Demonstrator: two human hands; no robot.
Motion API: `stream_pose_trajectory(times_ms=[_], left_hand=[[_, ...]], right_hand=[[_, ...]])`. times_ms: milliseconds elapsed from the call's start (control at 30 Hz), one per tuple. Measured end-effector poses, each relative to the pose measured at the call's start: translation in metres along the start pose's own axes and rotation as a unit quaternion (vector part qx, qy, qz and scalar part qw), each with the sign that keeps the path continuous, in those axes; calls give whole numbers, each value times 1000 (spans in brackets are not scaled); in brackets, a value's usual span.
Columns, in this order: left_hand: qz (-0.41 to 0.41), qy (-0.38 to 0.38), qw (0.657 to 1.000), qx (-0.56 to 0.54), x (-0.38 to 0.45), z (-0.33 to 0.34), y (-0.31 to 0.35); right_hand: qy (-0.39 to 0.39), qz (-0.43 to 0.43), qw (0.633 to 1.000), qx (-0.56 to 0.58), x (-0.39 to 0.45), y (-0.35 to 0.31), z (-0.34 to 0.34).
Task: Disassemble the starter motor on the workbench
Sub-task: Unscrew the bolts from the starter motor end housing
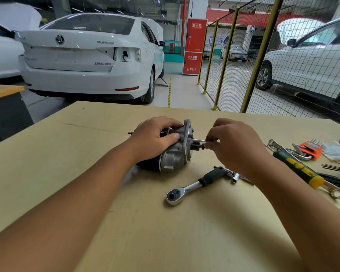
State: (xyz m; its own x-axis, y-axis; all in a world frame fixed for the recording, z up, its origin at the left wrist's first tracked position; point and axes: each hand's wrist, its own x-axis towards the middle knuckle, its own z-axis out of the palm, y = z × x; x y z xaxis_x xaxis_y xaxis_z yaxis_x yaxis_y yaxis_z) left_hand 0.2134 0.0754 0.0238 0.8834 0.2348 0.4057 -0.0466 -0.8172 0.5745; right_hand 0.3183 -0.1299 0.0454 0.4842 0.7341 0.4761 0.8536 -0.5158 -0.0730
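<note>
A: Start at the left; what does that side show?

B: A white saloon car (86,55) stands beyond the pale wooden table (126,222); nearer, the left hand (155,138) lies over the grey cast-metal starter motor with its black cylindrical body (171,156); the motor rests on its side near the middle of the table, its flange end pointing right.

A: And the grip of that hand?

B: Fingers curled over the top of the housing, thumb pressed along its near side; it holds the motor fast.

A: Then the other one?

B: The right hand (234,146) sits just beside the flange; its fingertips (209,143) pinch a thin bright metal rod (197,140) that sticks out of the flange face above the dark pinion; the grip is closed tight on that rod; whether it is a bolt or a tool shaft I cannot tell.

A: What lies further right?

B: In front of the motor, a chrome ratchet wrench with a black handle (192,185) lies flat, a small chrome socket (235,176) at its handle end; past the right wrist, a green and yellow handled screwdriver (298,168); behind it an orange holder of hex keys (310,149); a yellow-framed wire mesh fence (243,61) runs behind the table's right side.
</note>
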Motion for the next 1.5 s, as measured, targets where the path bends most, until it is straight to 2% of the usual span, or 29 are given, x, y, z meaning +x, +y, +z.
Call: stream_pose_trajectory(times_ms=[367, 533, 667, 733, 900, 967, 1133, 1267, 1433, 1500], left_hand=[[-5, 6, 1000, -4, 3, 2, -3], [-4, 7, 1000, 4, 2, 2, -2], [-1, 3, 1000, 4, 1, 1, 0], [0, 0, 1000, 8, 1, 0, 0], [-5, -1, 1000, 7, 1, 1, -1], [-10, 6, 1000, -2, 2, 1, -1], [-10, 2, 1000, 6, 1, 0, 1], [-8, -4, 1000, 12, 0, -1, 1], [-11, 3, 1000, -4, 1, 0, -1], [-16, 10, 1000, -11, 1, 2, -2]], right_hand=[[15, -10, 994, 106, 1, 4, 2], [13, -27, 997, 69, 2, 3, 1], [19, -8, 998, -67, -1, -3, 1], [19, 0, 997, -74, -1, -3, 0], [-7, -10, 998, 67, 1, -1, 0], [-14, -14, 996, 81, 1, 1, 0], [-24, -6, 999, 38, 1, 0, 2], [15, 3, 998, -54, -2, -7, -1], [3, -1, 997, 75, -1, -6, -1], [5, -6, 996, 85, -1, -4, 2]])
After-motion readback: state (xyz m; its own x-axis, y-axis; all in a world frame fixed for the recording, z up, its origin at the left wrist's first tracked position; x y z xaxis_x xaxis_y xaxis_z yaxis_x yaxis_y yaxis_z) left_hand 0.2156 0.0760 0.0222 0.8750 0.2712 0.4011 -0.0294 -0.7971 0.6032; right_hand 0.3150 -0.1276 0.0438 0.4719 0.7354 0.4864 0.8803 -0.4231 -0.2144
